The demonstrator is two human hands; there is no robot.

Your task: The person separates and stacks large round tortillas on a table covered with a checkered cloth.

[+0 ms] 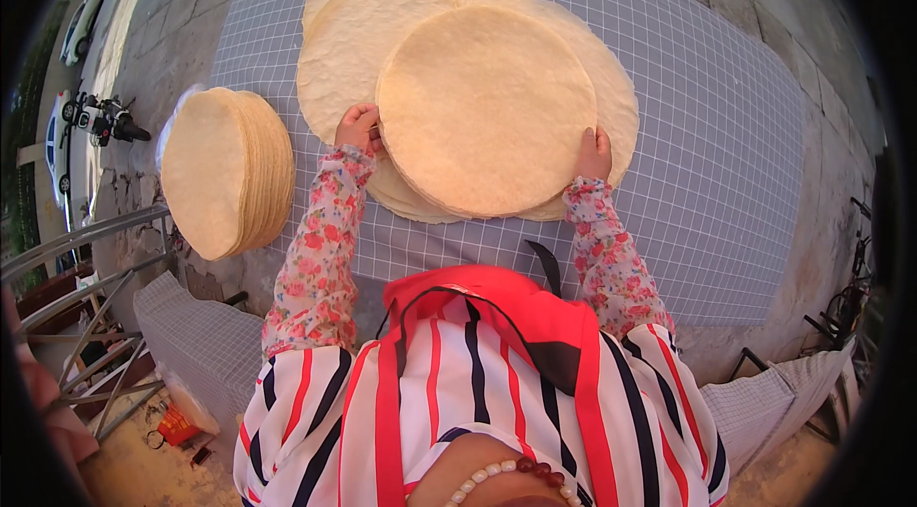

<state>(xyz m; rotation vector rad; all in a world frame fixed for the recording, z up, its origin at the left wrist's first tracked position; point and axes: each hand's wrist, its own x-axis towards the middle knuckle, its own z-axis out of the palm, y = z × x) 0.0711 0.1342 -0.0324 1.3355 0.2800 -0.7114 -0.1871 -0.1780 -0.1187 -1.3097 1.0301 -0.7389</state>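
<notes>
A stack of thin round flatbreads [487,111], pale tan with even edges, is between my hands over the table. My left hand [359,130] grips its left edge, fingers curled at the rim. On the right edge, my right hand [594,154] pinches the rim with the fingers up. Beneath and behind lie larger, paler flatbread sheets [339,58], fanned out in overlapping layers. Whether the stack rests on them or is slightly lifted, I cannot tell. Another tall stack of round flatbreads [224,173] stands at the table's left edge.
The table [712,154] has a grey cloth with a white grid. Metal rails [86,240] stand at the left. A motorcycle [105,118] and parked cars are farther off. A red packet [179,425] lies low at the left.
</notes>
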